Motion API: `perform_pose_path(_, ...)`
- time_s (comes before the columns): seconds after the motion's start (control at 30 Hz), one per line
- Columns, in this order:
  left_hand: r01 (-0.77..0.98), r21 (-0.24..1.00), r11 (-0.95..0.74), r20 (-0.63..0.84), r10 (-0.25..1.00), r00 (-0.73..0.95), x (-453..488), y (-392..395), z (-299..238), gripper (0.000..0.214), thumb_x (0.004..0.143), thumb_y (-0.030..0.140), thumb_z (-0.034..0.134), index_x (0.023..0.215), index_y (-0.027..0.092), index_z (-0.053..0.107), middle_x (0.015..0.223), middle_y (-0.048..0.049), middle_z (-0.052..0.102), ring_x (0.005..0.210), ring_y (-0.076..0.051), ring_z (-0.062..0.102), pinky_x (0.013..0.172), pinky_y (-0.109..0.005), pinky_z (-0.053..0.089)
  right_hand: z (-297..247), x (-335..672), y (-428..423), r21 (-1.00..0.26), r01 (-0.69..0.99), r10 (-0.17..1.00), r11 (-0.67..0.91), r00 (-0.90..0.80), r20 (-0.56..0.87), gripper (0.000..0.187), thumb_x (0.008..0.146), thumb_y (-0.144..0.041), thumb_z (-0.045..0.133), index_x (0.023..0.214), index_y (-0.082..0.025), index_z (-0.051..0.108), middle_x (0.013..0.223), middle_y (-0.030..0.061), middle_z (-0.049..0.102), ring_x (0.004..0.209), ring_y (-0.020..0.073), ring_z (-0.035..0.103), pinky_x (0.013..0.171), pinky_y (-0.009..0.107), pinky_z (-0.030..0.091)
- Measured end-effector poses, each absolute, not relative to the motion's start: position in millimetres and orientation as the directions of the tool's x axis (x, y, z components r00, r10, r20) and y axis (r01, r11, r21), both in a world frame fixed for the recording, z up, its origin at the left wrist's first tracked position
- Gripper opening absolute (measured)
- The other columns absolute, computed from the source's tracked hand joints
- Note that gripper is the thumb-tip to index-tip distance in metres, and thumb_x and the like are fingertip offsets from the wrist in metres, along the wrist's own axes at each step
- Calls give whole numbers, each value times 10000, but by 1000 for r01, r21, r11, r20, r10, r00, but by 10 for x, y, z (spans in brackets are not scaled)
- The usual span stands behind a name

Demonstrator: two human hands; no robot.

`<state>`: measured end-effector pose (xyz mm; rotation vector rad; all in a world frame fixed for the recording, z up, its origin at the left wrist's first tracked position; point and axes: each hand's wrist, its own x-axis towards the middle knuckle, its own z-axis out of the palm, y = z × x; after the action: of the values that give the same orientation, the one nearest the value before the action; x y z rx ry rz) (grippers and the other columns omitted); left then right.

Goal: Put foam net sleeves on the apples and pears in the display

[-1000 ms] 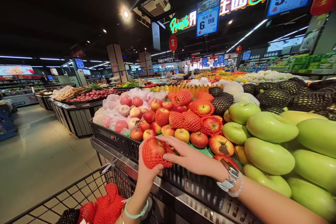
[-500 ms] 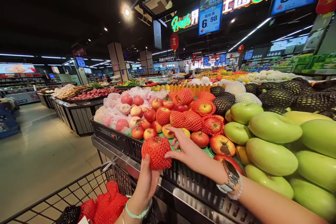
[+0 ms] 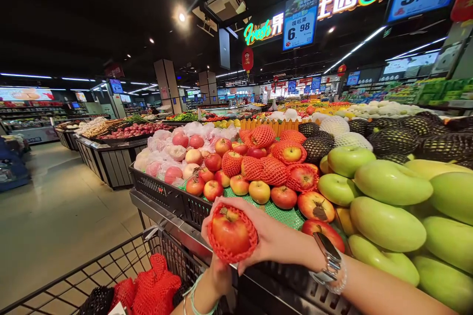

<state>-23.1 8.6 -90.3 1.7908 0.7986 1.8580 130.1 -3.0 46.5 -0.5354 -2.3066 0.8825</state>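
A red apple (image 3: pixel 231 233) in a red foam net sleeve sits between both my hands above the front rim of the black display crate (image 3: pixel 166 198). My right hand (image 3: pixel 275 238), with a watch and bead bracelet at the wrist, curls round the apple from the right. My left hand (image 3: pixel 218 274) comes up from below with a green band at the wrist; it is mostly hidden behind the apple and touches its underside. Loose red apples (image 3: pixel 258 191) and netted ones (image 3: pixel 271 170) lie in the crate just beyond.
A wire shopping cart (image 3: pixel 111 270) stands at lower left with red net sleeves (image 3: pixel 148 290) in it. Green apples (image 3: pixel 388 182) pile up at right. Bagged pink apples (image 3: pixel 173 152) sit at the crate's left. More produce stands (image 3: pixel 111 157) and open tiled floor (image 3: pixel 48 216) lie to the left.
The netted apple has been turned so its open end faces me and lowered slightly. My right hand moved from the crate onto the apple; my left hand slid beneath it.
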Motion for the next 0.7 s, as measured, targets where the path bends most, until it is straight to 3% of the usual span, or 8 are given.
perform_pose_path(0.1,77,647,-758,762,642,-83,-284,110,-721,694,862,722,330,1435,345,227,1620,-49,95,1485,-295,141,1178,-483,286,517,1321,33,-554,219,537,803,-670,512,762,676,-317,815,1332,-214,442,1325,99,511,1232,239,507,1078,364,402)
perform_pose_path(0.2,122,692,-712,722,679,-132,-402,250,-492,578,920,592,406,1401,278,340,1607,-85,169,1487,-276,128,1211,-506,126,589,1409,151,-333,478,579,812,-592,561,700,735,-196,729,1365,-224,426,1339,115,476,1246,263,486,1060,411,415)
perform_pose_path(0.33,-7,724,-689,653,690,-312,-701,496,-292,507,944,529,388,1356,234,396,1517,-108,358,1430,-239,299,1200,-437,183,566,1481,327,-93,760,692,643,-525,496,694,764,-203,695,1403,-191,423,1206,137,562,1070,289,596,922,445,504)
perform_pose_path(0.43,21,742,-670,632,689,-356,-1005,601,-201,480,901,485,495,1301,224,445,1454,-108,441,1403,-241,338,1191,-434,189,437,1429,422,42,793,703,607,-561,436,745,767,-276,715,1434,-167,403,1144,146,617,987,297,620,877,465,512)
perform_pose_path(0.5,53,764,-643,614,701,-361,-1207,635,-155,454,870,461,538,1252,219,487,1393,-104,506,1369,-247,386,1174,-432,225,347,1385,471,87,760,666,644,-613,425,756,779,-295,711,1451,-167,388,1290,168,572,1139,331,558,969,502,458)
perform_pose_path(0.6,128,798,-589,593,728,-344,-1464,665,-115,408,859,469,502,1173,211,531,1302,-98,573,1296,-247,468,1124,-407,311,277,1375,516,87,724,655,684,-662,363,734,840,-297,638,1493,-174,324,1517,160,374,1398,365,308,1114,580,284)
perform_pose_path(0.7,276,820,-501,568,766,-300,-1686,681,-122,441,847,513,441,1154,205,518,1273,-98,581,1254,-239,502,1088,-375,355,302,1410,518,63,702,658,709,-692,298,654,897,-300,550,1499,-198,317,1561,145,293,1443,348,228,1140,603,212)
